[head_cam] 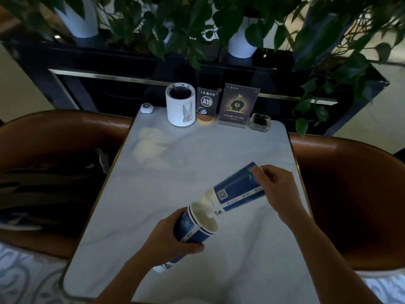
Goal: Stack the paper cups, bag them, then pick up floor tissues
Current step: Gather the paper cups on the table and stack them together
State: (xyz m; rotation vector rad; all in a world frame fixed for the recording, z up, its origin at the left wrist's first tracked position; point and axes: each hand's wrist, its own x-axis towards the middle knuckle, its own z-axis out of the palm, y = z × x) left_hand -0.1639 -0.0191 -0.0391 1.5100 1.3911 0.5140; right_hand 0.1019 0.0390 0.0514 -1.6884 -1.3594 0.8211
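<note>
My left hand (168, 240) grips a short stack of blue-and-white paper cups (192, 227), tilted with its open mouth facing up and right. My right hand (276, 189) holds another blue-and-white paper cup (236, 189) by its rim end, lying almost sideways. That cup's white bottom end sits at the mouth of the stack, touching or just inside it. Both hands hover over the near half of the white marble table (197, 154). No bag or floor tissues are visible.
At the table's far edge stand a white cylinder holder (180, 106), an A10 table sign (207, 105), an acrylic menu stand (238, 106), a glass ashtray (259, 122) and a small white call button (145, 108). Brown leather chairs (54, 139) flank both sides. Potted plants hang behind.
</note>
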